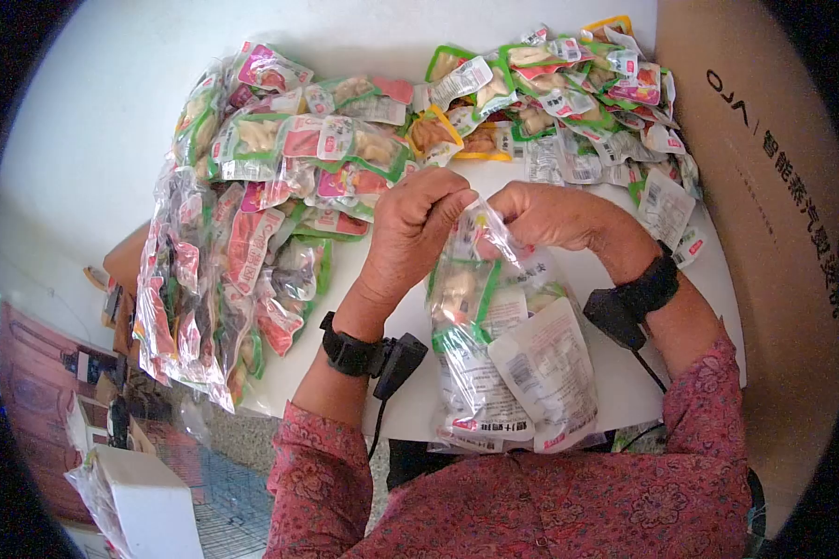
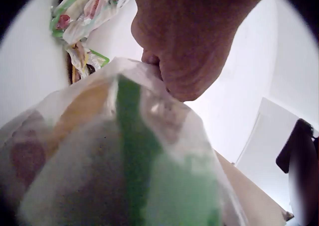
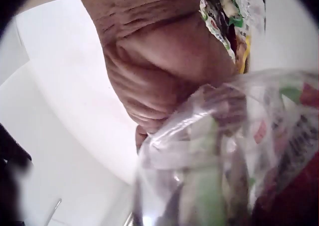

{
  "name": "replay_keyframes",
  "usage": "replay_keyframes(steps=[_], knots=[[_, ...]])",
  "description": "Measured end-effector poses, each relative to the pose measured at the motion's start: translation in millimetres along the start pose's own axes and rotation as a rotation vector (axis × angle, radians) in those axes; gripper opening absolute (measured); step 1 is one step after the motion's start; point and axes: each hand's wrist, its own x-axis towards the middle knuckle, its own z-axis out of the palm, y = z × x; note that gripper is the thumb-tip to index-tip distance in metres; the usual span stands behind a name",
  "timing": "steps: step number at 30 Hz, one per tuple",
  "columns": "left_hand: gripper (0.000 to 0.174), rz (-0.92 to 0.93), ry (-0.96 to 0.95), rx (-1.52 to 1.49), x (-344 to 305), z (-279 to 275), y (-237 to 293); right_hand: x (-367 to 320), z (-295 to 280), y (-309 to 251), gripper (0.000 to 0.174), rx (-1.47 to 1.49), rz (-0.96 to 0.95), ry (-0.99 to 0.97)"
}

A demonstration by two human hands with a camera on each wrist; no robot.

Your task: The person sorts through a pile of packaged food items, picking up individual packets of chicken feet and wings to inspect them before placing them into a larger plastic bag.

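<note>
A clear plastic bag (image 1: 471, 368) with several food packets inside hangs between the two hands, near the person's front. Its packets show green borders and white printed backs; one white packet (image 1: 547, 368) lies to the right in it. The left hand (image 1: 415, 228) grips the bag's top edge with curled fingers. Opposite it, the right hand (image 1: 559, 216) is bent at the wrist and holds the other side of the mouth, its fingertips partly hidden by the film. In the right wrist view, clear film (image 3: 199, 121) runs up to the right hand (image 3: 164, 71).
Filled clear bags of packets (image 1: 242, 214) are heaped on the left of the white table (image 1: 382, 410). Loose packets (image 1: 569, 102) pile up at the back right. A large cardboard box (image 1: 764, 279) stands along the right side. A white box (image 1: 144, 503) is at lower left.
</note>
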Motion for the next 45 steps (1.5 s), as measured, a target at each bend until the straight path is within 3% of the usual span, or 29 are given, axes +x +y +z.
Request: replay_keyframes(steps=[6, 9, 11, 15, 25, 29, 31, 35, 38, 40, 42, 43, 44, 45], knots=[[0.008, 0.030, 0.018, -0.089, -2, 6, 1, 0, 9, 3, 0.016, -0.077, 0.016, -0.096], [0.008, -0.002, 0.034, -0.108, 0, 3, 2, 0, 5, -5, 0.022, -0.136, 0.126, -0.058], [0.008, -0.051, 0.022, -0.201, 0, 0, 2, 7, 8, -2, 0.029, -0.071, -0.280, 0.201], [0.008, -0.075, 0.038, -0.233, -2, -1, -2, 2, 1, -1, 0.029, 0.128, -0.241, 0.095], [0.007, 0.012, 0.123, -0.196, -3, 14, -8, -4, 8, -15, 0.031, -0.174, 0.049, -0.107], [0.007, 0.030, 0.093, -0.214, -1, 18, -3, -4, 8, -11, 0.035, -0.104, -0.057, -0.249], [0.007, 0.044, 0.097, -0.236, 0, 21, -3, -2, 11, -17, 0.036, -0.295, 0.002, -0.388], [0.008, 0.074, 0.062, -0.232, 1, 25, 0, 2, 16, -14, 0.037, -0.245, -0.095, -0.505], [0.008, 0.063, 0.073, -0.231, -1, 24, 3, 1, 18, -12, 0.036, -0.258, -0.067, -0.492], [0.008, 0.116, 0.085, -0.231, 2, 21, 2, -1, 15, -9, 0.032, -0.321, -0.157, -0.341], [0.008, -0.079, 0.065, -0.238, -3, 17, -4, -2, 8, -9, 0.030, -0.330, -0.085, -0.184], [0.008, -0.044, 0.067, -0.254, -3, 18, -7, -1, 2, -8, 0.029, -0.308, -0.017, -0.065], [0.010, -0.156, 0.043, -0.410, -4, 18, -11, -1, -5, -5, 0.029, -0.328, -0.014, -0.041], [0.013, -0.275, 0.012, -0.562, -6, 19, -14, 1, -11, -1, 0.026, -0.316, -0.086, 0.177]])
